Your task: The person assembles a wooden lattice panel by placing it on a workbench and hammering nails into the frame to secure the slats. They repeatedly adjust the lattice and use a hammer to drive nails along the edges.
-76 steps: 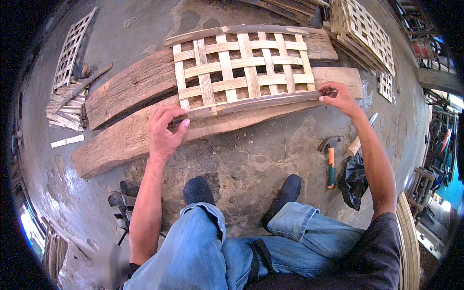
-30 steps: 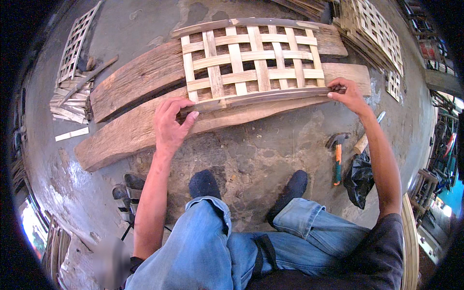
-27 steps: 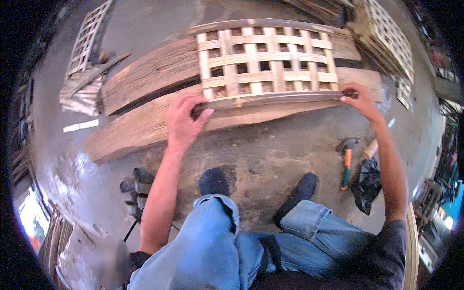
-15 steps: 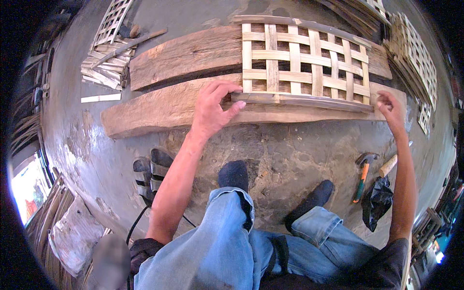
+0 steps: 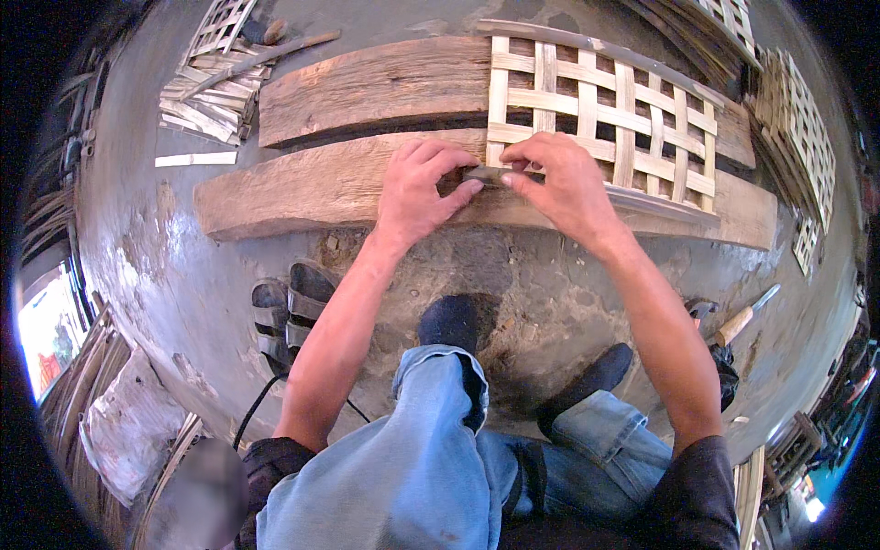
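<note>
A woven bamboo lattice panel [image 5: 623,110] rests on two thick wooden planks, with a split bamboo strip along its far edge and another along its near edge. My left hand [image 5: 417,188] pinches the left end of the near bamboo strip [image 5: 660,203] between thumb and fingers. Close beside it, my right hand [image 5: 564,183] bends over the same strip near the panel's left corner, thumb and fingertips closed on it. The fingers hide much of that corner.
The near plank [image 5: 275,197] runs across in front of me. Sandals [image 5: 307,293] lie left of my feet. A wooden-handled knife [image 5: 736,325] and a black plastic bag [image 5: 726,376] lie beyond my right forearm. Stacked lattice panels [image 5: 797,137] stand right; bamboo scraps [image 5: 206,101] lie far left.
My right hand has moved left from the panel's right end to its left corner, closing on the near strip. My left hand now pinches the strip's end. The view has shifted slightly.
</note>
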`<control>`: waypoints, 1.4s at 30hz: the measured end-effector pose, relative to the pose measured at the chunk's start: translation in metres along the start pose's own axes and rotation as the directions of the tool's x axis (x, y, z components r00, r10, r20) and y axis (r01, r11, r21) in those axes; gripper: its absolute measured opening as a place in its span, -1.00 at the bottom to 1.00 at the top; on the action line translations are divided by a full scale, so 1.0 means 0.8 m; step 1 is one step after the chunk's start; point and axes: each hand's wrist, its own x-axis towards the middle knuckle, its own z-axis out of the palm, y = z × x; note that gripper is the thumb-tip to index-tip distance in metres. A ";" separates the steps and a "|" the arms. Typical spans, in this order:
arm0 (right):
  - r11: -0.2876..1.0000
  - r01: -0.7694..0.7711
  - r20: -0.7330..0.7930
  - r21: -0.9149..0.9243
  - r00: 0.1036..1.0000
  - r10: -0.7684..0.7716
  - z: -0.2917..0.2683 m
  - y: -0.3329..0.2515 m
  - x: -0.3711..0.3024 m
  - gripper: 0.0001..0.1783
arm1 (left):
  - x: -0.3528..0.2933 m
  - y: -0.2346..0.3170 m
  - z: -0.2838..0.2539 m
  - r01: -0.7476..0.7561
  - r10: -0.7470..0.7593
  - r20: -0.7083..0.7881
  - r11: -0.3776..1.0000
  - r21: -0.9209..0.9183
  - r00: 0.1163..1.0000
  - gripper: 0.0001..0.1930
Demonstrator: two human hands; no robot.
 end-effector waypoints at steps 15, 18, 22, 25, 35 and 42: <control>0.924 -0.191 -0.129 0.331 0.961 0.245 0.025 -0.012 -0.007 -0.83 | -0.010 -0.002 0.000 0.009 -0.008 -0.028 1.000 0.020 1.000 -0.73; 0.917 -0.172 -0.131 0.360 0.964 0.232 0.031 -0.003 -0.007 -0.80 | -0.007 -0.004 0.003 0.000 0.000 -0.021 1.000 0.009 1.000 -0.74; 0.917 -0.180 -0.119 0.355 0.965 0.236 0.032 0.004 -0.005 -0.80 | -0.007 -0.004 0.001 -0.017 0.017 -0.041 1.000 0.008 0.999 -0.74; 0.918 -0.180 -0.176 0.353 0.951 0.254 0.025 0.001 -0.007 -0.82 | -0.006 -0.003 -0.001 -0.023 0.023 -0.040 1.000 -0.008 0.999 -0.73; 0.800 -0.356 -0.146 0.482 0.868 0.474 -0.072 -0.010 -0.102 -0.75 | -0.016 -0.011 -0.017 0.085 -0.087 -0.039 0.995 -0.055 0.995 -0.66; 0.154 -0.123 0.169 0.980 0.924 -0.342 -0.108 -0.155 -0.086 -0.78 | -0.009 -0.008 -0.008 0.025 -0.025 0.007 0.999 0.041 1.000 -0.65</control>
